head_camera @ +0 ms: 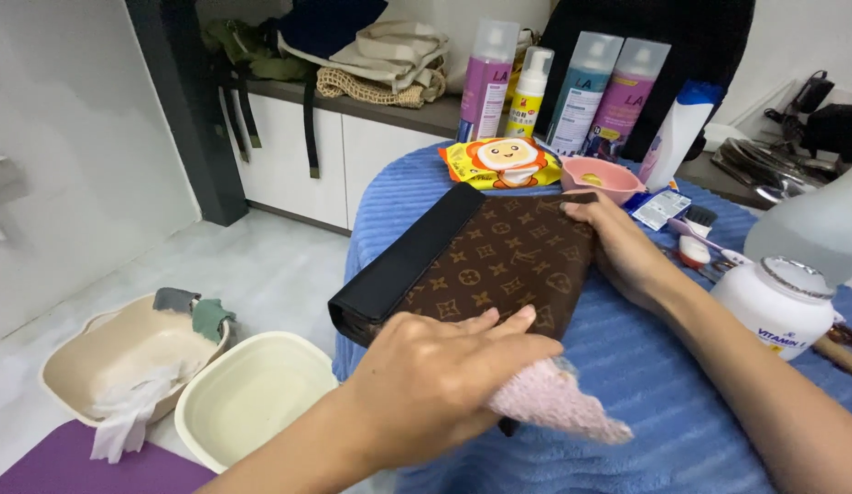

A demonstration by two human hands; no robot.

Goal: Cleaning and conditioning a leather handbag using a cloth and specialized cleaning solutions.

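Observation:
A brown patterned pouch [499, 256] with a black side panel [399, 265] lies flat on a blue ribbed cloth [646, 402] covering the table. My left hand [435, 375] presses a pink cloth [559, 402] against the pouch's near edge, fingers folded over the cloth. My right hand [623, 247] rests on the pouch's far right corner, fingers laid flat on it and holding it down.
Spray bottles [485, 87], a yellow wipes pack [501, 163], a pink bowl [598, 176], small brushes [696, 240] and a white jar [778, 306] crowd the table's back and right. On the floor at left stand two cream basins [248, 393], one holding tissue [124, 412].

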